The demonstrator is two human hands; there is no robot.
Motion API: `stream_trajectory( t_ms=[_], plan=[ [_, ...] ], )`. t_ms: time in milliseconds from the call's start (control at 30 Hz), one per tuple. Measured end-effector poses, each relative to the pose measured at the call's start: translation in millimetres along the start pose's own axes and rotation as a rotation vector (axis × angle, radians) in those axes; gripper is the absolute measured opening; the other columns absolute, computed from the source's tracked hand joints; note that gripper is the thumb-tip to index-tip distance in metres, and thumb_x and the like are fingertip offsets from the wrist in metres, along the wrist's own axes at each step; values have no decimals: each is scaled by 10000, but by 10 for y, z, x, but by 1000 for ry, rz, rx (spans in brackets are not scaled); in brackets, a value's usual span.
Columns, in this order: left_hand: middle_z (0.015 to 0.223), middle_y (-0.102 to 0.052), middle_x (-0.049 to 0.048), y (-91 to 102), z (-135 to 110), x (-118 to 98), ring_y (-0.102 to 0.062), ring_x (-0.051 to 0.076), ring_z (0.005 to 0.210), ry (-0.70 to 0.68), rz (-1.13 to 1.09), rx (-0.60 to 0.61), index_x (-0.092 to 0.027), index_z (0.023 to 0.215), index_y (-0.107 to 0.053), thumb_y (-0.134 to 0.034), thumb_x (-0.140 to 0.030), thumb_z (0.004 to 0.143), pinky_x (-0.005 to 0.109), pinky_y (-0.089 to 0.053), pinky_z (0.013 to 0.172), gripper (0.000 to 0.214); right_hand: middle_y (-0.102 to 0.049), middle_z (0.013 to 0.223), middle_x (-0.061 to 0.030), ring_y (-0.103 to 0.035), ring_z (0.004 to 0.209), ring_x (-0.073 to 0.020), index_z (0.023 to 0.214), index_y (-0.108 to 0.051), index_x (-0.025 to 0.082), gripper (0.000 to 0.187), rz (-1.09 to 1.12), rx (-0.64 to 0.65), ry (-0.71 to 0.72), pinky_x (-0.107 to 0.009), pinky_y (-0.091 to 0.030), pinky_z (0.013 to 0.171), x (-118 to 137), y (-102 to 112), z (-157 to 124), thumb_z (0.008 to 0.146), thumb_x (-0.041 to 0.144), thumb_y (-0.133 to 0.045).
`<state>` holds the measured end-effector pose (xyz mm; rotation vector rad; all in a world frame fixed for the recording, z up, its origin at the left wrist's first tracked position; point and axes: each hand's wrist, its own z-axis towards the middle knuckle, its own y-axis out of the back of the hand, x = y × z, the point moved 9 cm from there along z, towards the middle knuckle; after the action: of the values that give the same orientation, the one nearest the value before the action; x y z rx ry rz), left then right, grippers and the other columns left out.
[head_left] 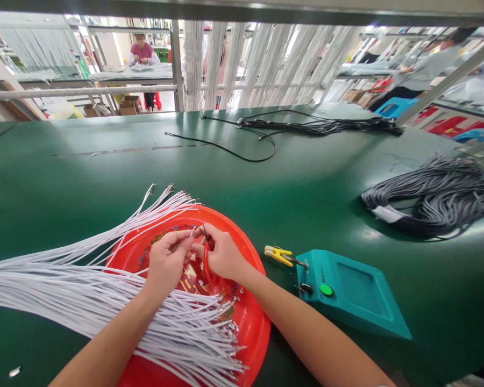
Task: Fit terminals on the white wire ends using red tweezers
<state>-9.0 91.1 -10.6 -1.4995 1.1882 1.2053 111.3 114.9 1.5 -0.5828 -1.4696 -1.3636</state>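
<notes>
My left hand [167, 263] pinches the end of a white cable over a red basin [246, 247]. Red-handled scissors [206, 263] are in my right hand [228, 257], their blades close to my left fingertips. Both hands nearly meet, so the exact contact at the cable tip is hard to see. A thick bundle of white cables [105, 293] lies across the basin, ends to the right. Behind it a second white group [116, 236] rests its bare-looking ends on the far rim. Small scraps lie on the basin's patterned bottom.
Right of the basin stands a teal box [357, 293] with a green button and a yellow clip [280, 255]. A coil of grey cables [439, 199] lies far right. Black cables [318, 126] stretch along the back edge, below hanging white cables [258, 64]. People sit at benches beyond.
</notes>
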Motion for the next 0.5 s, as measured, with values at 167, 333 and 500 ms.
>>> stream_trajectory(
  t_ms=[167,333,500],
  plan=[
    [616,-624,13,-5,0,-14,-535,95,498,-47,37,15,-123,781,-669,-696,-353,634,219,-460,496,275,-487,607,38,-398,513,-108,756,-455,206,67,-85,51,39,-226,-309,505,9,-74,-35,755,184,-518],
    [594,-607,6,-2,-2,-37,-557,114,534,-97,125,20,-137,766,-675,-676,-321,653,228,-467,526,216,-474,607,33,-400,524,-114,741,-430,207,76,-147,86,59,-222,-279,502,32,-106,-40,761,157,-484],
    [562,-579,-6,-10,-7,-67,-548,116,523,-137,178,23,-149,730,-671,-649,-289,669,232,-460,531,154,-472,593,33,-388,503,-112,752,-414,206,93,-205,125,62,-228,-251,494,41,-128,-47,752,127,-463]
  ],
)
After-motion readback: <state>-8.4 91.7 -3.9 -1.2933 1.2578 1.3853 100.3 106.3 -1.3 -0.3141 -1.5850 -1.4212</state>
